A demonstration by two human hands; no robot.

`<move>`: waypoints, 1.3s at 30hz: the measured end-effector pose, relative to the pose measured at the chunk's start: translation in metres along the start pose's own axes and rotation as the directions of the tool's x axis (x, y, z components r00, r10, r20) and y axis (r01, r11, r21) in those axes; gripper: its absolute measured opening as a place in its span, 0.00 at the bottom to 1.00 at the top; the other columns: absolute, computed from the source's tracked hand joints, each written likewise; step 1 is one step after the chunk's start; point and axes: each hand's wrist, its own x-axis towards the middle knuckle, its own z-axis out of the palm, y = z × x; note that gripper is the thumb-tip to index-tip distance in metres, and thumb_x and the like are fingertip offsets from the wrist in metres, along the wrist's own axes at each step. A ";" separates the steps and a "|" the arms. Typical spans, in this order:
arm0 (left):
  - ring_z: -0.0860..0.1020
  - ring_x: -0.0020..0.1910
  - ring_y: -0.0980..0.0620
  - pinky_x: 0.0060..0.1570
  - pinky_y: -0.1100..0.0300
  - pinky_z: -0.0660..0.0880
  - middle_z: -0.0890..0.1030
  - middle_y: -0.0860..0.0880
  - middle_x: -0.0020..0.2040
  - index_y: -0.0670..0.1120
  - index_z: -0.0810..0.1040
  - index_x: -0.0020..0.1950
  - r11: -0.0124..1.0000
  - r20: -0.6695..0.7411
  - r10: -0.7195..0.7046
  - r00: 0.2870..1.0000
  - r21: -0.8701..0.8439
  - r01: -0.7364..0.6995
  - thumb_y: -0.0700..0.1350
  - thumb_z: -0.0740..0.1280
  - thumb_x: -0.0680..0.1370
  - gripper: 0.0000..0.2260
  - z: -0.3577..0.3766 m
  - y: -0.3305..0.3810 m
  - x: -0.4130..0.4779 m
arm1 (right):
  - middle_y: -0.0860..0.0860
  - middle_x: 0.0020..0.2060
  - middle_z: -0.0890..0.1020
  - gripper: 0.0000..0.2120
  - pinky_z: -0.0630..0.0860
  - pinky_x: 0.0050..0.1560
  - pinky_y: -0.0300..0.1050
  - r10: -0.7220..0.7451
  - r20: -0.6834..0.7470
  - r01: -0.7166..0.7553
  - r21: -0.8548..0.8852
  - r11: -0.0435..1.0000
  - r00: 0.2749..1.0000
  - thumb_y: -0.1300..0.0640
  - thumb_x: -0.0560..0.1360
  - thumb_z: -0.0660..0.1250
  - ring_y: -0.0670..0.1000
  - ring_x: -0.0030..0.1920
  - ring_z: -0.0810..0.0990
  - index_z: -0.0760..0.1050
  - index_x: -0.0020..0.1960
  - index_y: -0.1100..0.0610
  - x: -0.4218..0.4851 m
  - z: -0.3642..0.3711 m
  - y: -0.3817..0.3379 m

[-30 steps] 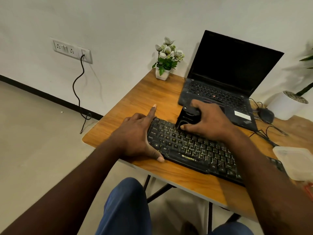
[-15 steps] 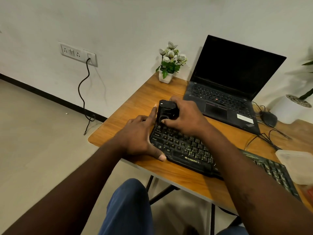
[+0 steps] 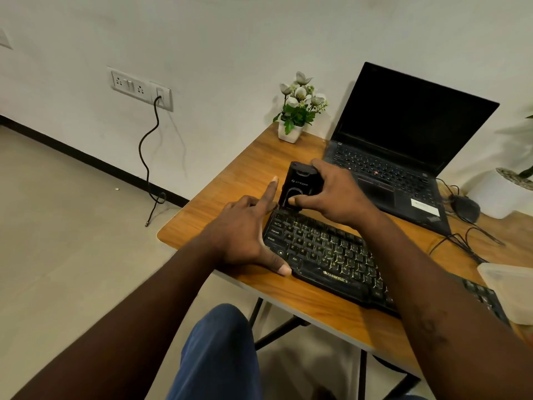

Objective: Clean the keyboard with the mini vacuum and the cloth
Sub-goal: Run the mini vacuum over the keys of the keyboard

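My right hand (image 3: 337, 194) grips the mini vacuum (image 3: 298, 183) on the far left corner of the keyboard (image 3: 331, 255), near the left edge of the tabletop (image 3: 227, 194); my left hand (image 3: 245, 235), forefinger and thumb straight, rests against its left end.

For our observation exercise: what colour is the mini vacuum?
The mini vacuum is black; the head view shows it.

Soft, even indoor light, medium bright, source not in frame. White wall (image 3: 259, 39) behind the desk (image 3: 230, 197) reads greyish. Cable (image 3: 148, 157) left of the desk throws a faint shadow to its right on the wall. Floor under the desk is dark. Mild sheen on the desk wood, nothing blown out. Keyboard (image 3: 331, 255) legends on the desk readable. Plastic container (image 3: 507, 290) at the desk's right end is soft. Wide-angle bowing: skirting (image 3: 86, 160) left of the desk curves, frame edges stretched.
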 end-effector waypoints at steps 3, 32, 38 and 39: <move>0.62 0.76 0.40 0.74 0.45 0.59 0.61 0.43 0.79 0.64 0.24 0.77 1.000 -0.003 0.005 1.000 0.010 -0.005 0.78 0.75 0.54 0.71 0.000 0.002 -0.001 | 0.45 0.48 0.81 0.21 0.73 0.40 0.35 0.090 -0.033 -0.089 0.016 0.996 0.995 0.55 0.69 0.82 0.41 0.46 0.79 0.76 0.56 0.52 0.003 -0.002 0.008; 0.48 0.80 0.51 0.78 0.48 0.46 0.48 0.54 0.84 0.52 0.38 0.84 0.942 0.054 0.093 0.994 0.318 -0.105 0.85 0.61 0.62 0.63 0.009 0.006 0.005 | 0.63 0.54 0.84 0.24 0.82 0.38 0.43 0.271 0.370 -0.440 0.521 0.731 0.889 0.67 0.71 0.77 0.55 0.42 0.87 0.73 0.63 0.64 0.028 -0.010 0.052; 0.50 0.79 0.52 0.77 0.48 0.48 0.51 0.55 0.84 0.54 0.40 0.84 0.942 0.038 0.113 0.993 0.313 -0.119 0.84 0.60 0.63 0.61 0.011 0.005 0.005 | 0.61 0.54 0.84 0.24 0.82 0.41 0.44 0.286 0.467 -0.452 0.293 0.843 0.836 0.67 0.71 0.76 0.55 0.46 0.86 0.74 0.64 0.60 0.011 -0.060 0.086; 0.51 0.79 0.52 0.77 0.48 0.49 0.51 0.55 0.84 0.54 0.40 0.84 0.941 0.037 0.115 0.993 0.315 -0.121 0.85 0.60 0.63 0.61 0.011 0.004 0.005 | 0.62 0.54 0.84 0.24 0.82 0.42 0.45 0.279 0.460 -0.448 0.314 0.837 0.843 0.67 0.71 0.77 0.55 0.46 0.86 0.74 0.64 0.60 0.010 -0.059 0.086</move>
